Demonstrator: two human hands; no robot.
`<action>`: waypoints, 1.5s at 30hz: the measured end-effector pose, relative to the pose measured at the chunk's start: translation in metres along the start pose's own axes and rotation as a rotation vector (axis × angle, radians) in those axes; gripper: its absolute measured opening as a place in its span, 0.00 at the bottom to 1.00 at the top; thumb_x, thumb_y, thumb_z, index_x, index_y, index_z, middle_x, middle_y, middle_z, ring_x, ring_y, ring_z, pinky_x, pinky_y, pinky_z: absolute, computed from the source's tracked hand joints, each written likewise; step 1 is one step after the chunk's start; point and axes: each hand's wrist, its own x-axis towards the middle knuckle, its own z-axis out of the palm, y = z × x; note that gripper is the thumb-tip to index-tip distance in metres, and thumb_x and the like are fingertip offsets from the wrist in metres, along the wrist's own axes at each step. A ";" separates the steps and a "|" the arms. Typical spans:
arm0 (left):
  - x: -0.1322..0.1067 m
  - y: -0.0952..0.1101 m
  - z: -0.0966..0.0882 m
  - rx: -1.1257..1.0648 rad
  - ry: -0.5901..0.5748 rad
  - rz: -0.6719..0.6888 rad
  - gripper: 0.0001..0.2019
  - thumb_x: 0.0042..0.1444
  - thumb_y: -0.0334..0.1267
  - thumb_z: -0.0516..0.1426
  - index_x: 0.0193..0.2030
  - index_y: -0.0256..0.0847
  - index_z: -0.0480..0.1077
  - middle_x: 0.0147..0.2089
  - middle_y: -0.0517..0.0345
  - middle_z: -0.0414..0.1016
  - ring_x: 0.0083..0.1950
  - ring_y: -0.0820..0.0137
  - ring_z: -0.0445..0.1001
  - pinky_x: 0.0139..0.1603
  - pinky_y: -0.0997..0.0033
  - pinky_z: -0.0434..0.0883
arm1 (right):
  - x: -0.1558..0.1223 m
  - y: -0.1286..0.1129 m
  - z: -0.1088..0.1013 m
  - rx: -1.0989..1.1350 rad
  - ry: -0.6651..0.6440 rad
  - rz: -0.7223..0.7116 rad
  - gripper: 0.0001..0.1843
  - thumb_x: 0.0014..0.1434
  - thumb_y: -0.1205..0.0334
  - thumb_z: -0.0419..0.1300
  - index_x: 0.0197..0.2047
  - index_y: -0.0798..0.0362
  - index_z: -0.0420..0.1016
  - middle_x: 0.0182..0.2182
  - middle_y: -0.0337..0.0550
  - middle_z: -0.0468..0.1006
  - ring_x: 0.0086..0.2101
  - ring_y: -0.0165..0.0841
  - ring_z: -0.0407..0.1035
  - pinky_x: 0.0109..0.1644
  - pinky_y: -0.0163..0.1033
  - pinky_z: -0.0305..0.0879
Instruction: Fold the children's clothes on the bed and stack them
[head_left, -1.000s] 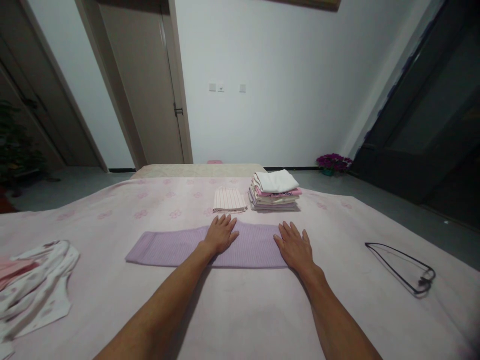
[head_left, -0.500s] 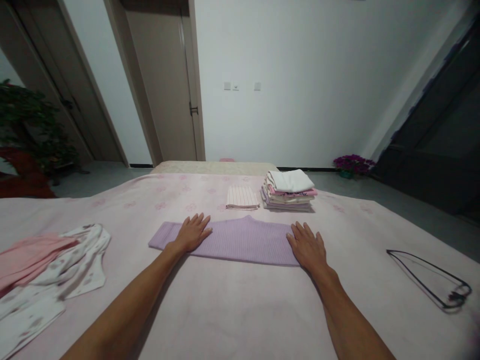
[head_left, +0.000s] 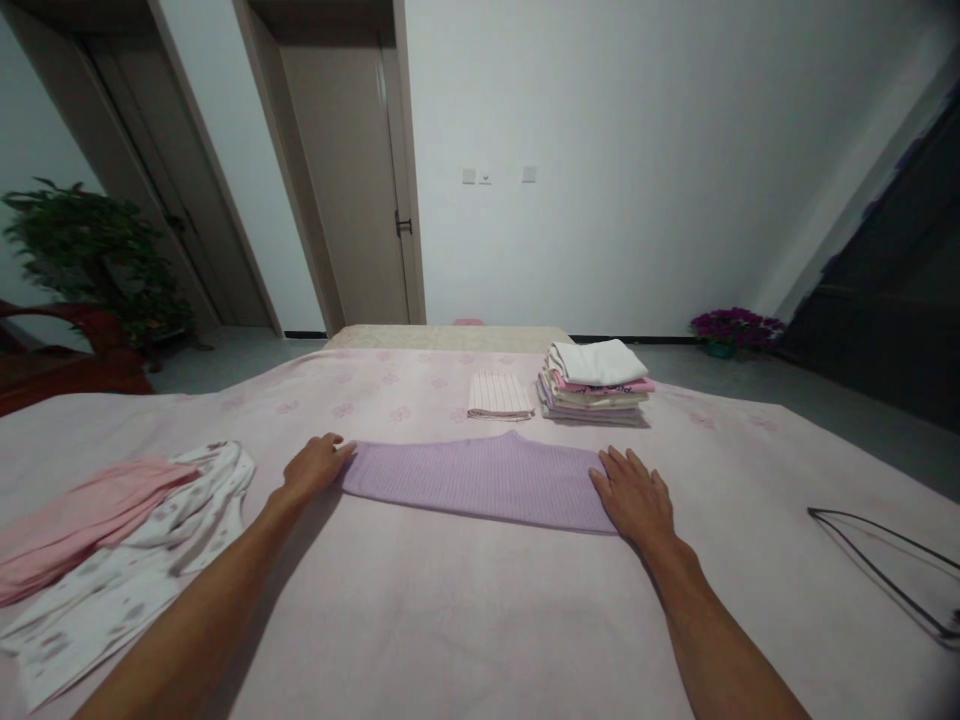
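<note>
A pair of lilac ribbed trousers (head_left: 480, 482), folded lengthwise into a long strip, lies across the bed in front of me. My left hand (head_left: 316, 464) is at the strip's left end, its fingers closed on the edge of the cloth. Flat on the right end rests my right hand (head_left: 636, 495), its fingers stretched out and slightly spread. Just beyond the trousers are a small folded striped cloth (head_left: 499, 396) and a stack of folded clothes (head_left: 596, 385) with a white piece on top.
To the left lie a crumpled pink garment (head_left: 90, 515) and a white patterned garment (head_left: 150, 560). A black wire hanger (head_left: 874, 560) is at the right. The pale pink sheet (head_left: 450, 620) covers the bed. Behind stand a wall and doors.
My left hand has slid from lying flat on the trousers out to their left end, where its fingers have closed. My right hand stays on the right end. The view has turned slightly left.
</note>
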 end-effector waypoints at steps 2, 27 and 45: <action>0.002 -0.006 -0.001 -0.022 -0.061 -0.019 0.31 0.58 0.63 0.51 0.54 0.38 0.73 0.55 0.43 0.78 0.52 0.55 0.78 0.46 0.65 0.70 | 0.000 0.000 0.000 0.006 0.014 0.000 0.31 0.71 0.48 0.40 0.70 0.51 0.62 0.71 0.44 0.58 0.70 0.44 0.45 0.70 0.60 0.42; -0.027 0.048 -0.034 -0.246 0.126 0.065 0.21 0.63 0.54 0.48 0.36 0.40 0.74 0.36 0.52 0.78 0.39 0.62 0.74 0.38 0.67 0.64 | -0.014 -0.014 -0.022 0.238 0.280 -0.025 0.23 0.69 0.59 0.46 0.59 0.51 0.74 0.63 0.48 0.70 0.67 0.44 0.51 0.72 0.54 0.38; -0.140 0.277 0.030 -0.710 -0.200 0.611 0.15 0.65 0.49 0.51 0.34 0.44 0.73 0.35 0.51 0.80 0.36 0.64 0.77 0.37 0.67 0.67 | -0.039 -0.100 -0.062 1.907 -0.552 0.058 0.27 0.61 0.36 0.56 0.48 0.51 0.75 0.35 0.44 0.80 0.31 0.34 0.73 0.32 0.37 0.69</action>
